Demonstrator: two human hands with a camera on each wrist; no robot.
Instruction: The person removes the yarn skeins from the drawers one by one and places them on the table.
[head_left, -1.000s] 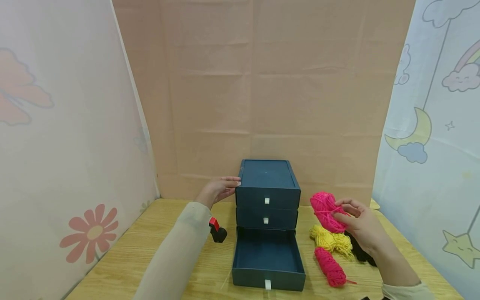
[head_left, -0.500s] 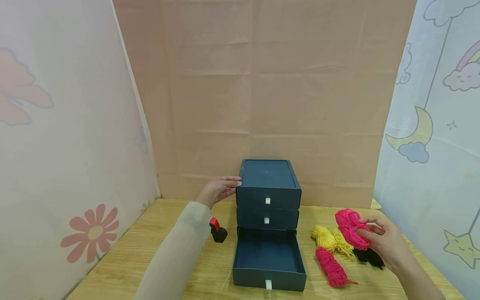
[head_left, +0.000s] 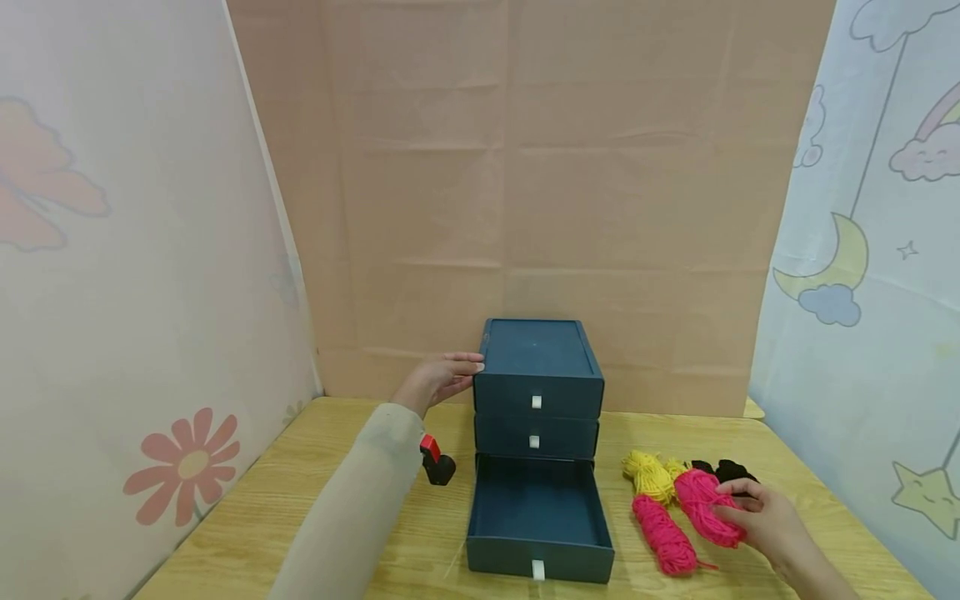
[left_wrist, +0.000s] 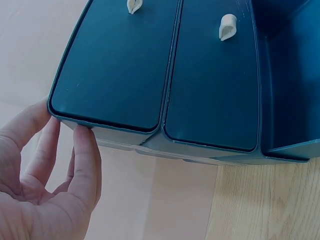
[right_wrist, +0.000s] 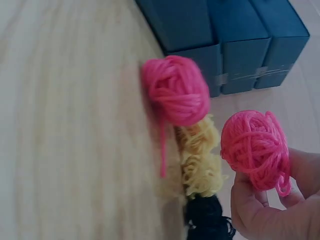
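Note:
My right hand (head_left: 768, 525) pinches a pink skein of yarn (head_left: 705, 504) between thumb and fingers, low at the right of the table. Beside it lies a second pink skein (head_left: 663, 537), with a loose tail. Yellow yarn (head_left: 647, 475) and black yarn (head_left: 731, 472) lie just behind, partly hidden by the held skein. The dark blue drawer cabinet (head_left: 538, 348) stands at the centre, its bottom drawer (head_left: 540, 558) pulled out with nothing in it. Against the cabinet's upper left edge rest the fingertips of my left hand (left_wrist: 55, 175), fingers mostly extended.
A tan sheet (head_left: 555, 192) hangs behind the cabinet, and patterned cloths flank the wooden table (head_left: 352, 533) on both sides. White pull tabs mark the drawer fronts. A red and black device (head_left: 437, 461) sits at my left wrist.
My right hand has carried the pink skein right and down, from above the yellow yarn to near table level. My left hand and the cabinet have stayed put.

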